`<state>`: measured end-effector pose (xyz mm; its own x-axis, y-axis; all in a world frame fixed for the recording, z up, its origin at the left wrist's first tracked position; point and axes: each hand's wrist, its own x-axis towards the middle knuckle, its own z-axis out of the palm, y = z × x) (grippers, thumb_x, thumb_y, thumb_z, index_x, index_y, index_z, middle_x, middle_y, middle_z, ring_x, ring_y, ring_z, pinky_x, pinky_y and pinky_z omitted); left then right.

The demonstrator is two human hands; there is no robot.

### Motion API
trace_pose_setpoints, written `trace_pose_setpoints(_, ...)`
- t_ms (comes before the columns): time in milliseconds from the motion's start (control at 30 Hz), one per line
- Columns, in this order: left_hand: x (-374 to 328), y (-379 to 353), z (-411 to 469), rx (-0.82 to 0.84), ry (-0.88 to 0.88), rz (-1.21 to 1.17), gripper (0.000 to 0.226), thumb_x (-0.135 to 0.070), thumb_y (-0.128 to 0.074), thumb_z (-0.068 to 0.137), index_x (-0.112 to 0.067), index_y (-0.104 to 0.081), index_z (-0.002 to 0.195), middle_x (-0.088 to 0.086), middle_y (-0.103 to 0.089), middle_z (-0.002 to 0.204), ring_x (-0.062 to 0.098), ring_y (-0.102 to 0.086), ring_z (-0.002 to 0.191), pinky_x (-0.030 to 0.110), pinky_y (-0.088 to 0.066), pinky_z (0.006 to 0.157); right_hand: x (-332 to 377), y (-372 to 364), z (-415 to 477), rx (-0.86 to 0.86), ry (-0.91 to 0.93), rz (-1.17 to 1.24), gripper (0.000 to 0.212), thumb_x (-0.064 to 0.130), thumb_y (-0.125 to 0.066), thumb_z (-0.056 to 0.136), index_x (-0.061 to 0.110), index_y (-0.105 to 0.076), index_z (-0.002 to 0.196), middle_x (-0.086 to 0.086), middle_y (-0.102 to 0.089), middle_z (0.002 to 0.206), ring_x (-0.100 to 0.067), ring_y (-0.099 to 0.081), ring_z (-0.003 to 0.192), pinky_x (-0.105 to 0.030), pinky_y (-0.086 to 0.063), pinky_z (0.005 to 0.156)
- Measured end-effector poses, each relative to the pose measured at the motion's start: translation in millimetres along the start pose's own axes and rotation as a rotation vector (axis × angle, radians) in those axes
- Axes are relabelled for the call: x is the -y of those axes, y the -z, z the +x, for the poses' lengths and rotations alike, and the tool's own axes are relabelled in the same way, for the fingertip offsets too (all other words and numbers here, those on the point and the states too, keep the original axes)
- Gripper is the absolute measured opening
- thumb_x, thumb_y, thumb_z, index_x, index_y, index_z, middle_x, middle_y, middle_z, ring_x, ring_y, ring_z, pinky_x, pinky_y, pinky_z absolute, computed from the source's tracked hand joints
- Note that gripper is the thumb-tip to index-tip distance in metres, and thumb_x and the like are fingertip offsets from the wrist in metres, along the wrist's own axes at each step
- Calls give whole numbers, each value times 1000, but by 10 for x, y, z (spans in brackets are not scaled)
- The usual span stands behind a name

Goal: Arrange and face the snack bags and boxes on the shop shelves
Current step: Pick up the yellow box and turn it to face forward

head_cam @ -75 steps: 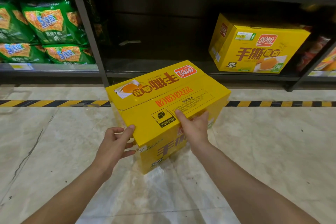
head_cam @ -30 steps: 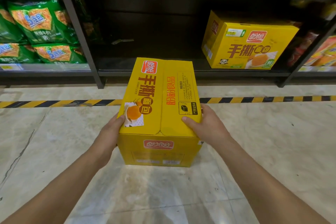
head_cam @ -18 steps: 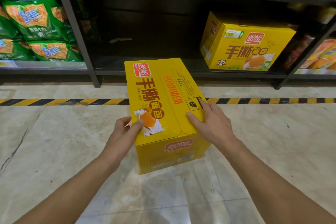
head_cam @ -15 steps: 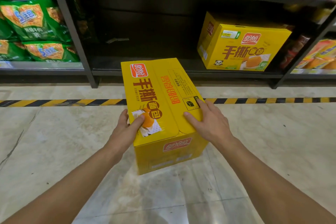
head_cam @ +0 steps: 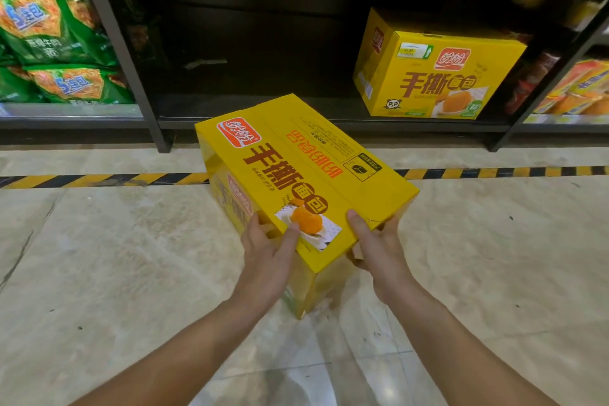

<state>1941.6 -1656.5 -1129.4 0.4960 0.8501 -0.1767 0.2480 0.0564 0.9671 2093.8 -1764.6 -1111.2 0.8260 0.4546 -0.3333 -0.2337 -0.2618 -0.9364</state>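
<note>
My left hand [head_cam: 267, 254] and my right hand [head_cam: 379, 241] are both grasping the near end of the yellow box [head_cam: 306, 175]. Each thumb lies on the top face. The left fingers press the left side, and the right fingers curl under the near right edge. I think this could go wrong, because both hands hold just one end and most of the box sticks out past them. The far end may dip and pull the box out of my fingers. The card looks smooth, so a thumb could slide. If it drops, a corner could get squashed on the hard floor [head_cam: 99, 257], and then it would not look nice on show. The box is tilted, with its near corner low, between my two wrists. I cannot tell if that corner touches the floor. From my hands the box reaches away and up, over the striped tape line [head_cam: 99, 180], and its far edge is close to the front of the bottom shelf [head_cam: 263, 109]. That far edge could bump the shelf front if I push in too low. Deeper in, a second yellow box [head_cam: 435, 76] stands at the right end of that shelf, with a dark gap to its left. Green bags [head_cam: 49, 36] sit in the next bay to the left.
</note>
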Motion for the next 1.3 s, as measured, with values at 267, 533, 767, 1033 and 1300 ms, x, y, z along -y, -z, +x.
trace_pose_setpoints(267, -7, 607, 472, -132, 39, -35, 124, -84, -68, 69, -29, -11, 164, -10, -20, 170, 18, -32, 152, 50, -32, 124, 175, 322, 416, 191, 6, -16, 47, 35, -69, 98, 43, -51, 141, 8, -72, 125, -20, -70, 113, -49, -58, 86)
trace_pose_setpoints(533, -183, 1388, 896, -259, 32, -14, 103, -53, -80, 84, -33, -19, 164, 0, -43, 159, 26, -47, 141, 50, -46, 110, 459, 477, 650, 349, 0, -138, 36, 40, -64, 100, 42, -59, 136, 8, -76, 122, -17, -73, 110, -43, -57, 86)
trace_pose_setpoints(767, -167, 1344, 830, -273, -17, -56, 80, -46, -77, 88, -25, -38, 154, -4, -59, 130, 20, -60, 113, 40, -51, 91, 178, 376, -39, 158, -42, -112, 44, 61, -66, 90, 33, -66, 123, 8, -76, 111, -16, -75, 99, -40, -60, 74)
trace_pose_setpoints(1033, -38, 1101, 505, -412, -99, -42, 70, -52, -70, 94, -24, -39, 150, -8, -57, 130, 16, -60, 114, 37, -50, 93, 157, 409, -1, 117, -30, -48, 34, 53, -68, 93, 35, -72, 121, 10, -80, 102, -12, -77, 91, -40, -60, 76)
trace_pose_setpoints(1300, 215, 886, 145, -421, -275, 52, 30, -61, -52, 101, -50, -44, 127, -14, -51, 129, 15, -53, 125, 46, -48, 106, 386, 400, 379, -73, 56, -50, 30, 56, -53, 103, 37, -72, 88, 11, -74, 92, -10, -68, 88, -44, -57, 88)
